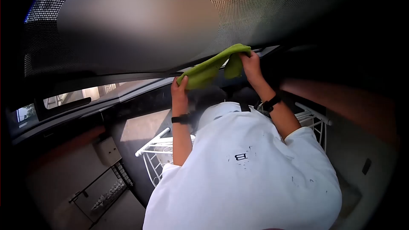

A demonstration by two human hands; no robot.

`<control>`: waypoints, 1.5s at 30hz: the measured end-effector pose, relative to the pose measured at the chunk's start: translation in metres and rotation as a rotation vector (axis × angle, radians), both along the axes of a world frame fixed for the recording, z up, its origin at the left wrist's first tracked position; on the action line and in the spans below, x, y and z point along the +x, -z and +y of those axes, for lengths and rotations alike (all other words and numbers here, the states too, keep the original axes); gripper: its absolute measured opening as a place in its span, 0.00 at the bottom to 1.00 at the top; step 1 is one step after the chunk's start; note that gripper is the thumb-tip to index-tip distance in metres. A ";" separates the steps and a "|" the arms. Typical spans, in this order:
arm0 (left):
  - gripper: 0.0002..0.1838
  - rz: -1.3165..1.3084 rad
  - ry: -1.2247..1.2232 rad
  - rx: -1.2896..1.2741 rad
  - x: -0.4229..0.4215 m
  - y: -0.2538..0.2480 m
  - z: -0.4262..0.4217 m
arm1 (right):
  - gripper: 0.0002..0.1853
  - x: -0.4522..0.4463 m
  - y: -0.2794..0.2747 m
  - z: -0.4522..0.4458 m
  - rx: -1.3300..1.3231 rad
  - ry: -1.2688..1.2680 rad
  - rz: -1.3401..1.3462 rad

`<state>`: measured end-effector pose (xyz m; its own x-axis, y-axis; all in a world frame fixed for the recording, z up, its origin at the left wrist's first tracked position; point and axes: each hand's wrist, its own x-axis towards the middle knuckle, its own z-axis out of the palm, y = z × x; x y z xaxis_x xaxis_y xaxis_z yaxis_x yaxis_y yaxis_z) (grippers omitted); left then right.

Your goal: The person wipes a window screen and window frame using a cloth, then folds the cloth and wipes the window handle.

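Note:
A green cloth (pixel 203 73) is stretched between my two hands, near the lower edge of a dark mesh surface (pixel 247 12). Its left end is pinched between the thumb and fingers of my left hand (pixel 180 96). Higher up and to the right, my right hand (pixel 252 66) grips the other end, where a fold of the cloth hangs down. Both arms reach up from a white shirt (pixel 251 179), and each wrist carries a black band.
White metal bars (pixel 154 147) stand beside my left forearm, with more white bars (pixel 315 117) by my right upper arm. A pale box (pixel 107 151) and a black metal frame (pixel 96 191) are at lower left. A blurred oval covers part of the mesh.

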<state>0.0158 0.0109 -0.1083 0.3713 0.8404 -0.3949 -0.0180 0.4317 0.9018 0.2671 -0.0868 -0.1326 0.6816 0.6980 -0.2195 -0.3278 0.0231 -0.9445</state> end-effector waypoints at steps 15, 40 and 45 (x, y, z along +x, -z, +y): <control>0.14 0.100 0.117 -0.013 -0.024 0.016 0.002 | 0.11 0.004 0.026 -0.017 -0.158 -0.106 0.005; 0.11 -0.043 0.249 0.258 -0.055 -0.014 0.015 | 0.16 0.016 -0.051 -0.042 0.283 -0.290 -0.348; 0.12 -0.037 0.209 0.268 -0.060 -0.015 0.012 | 0.15 0.019 -0.016 -0.030 0.520 -0.293 -0.261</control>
<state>-0.0440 0.0225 -0.0931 0.5565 0.8166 -0.1534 0.0114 0.1771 0.9841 0.2865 -0.1168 -0.1166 0.4323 0.8336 0.3439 -0.1509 0.4428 -0.8838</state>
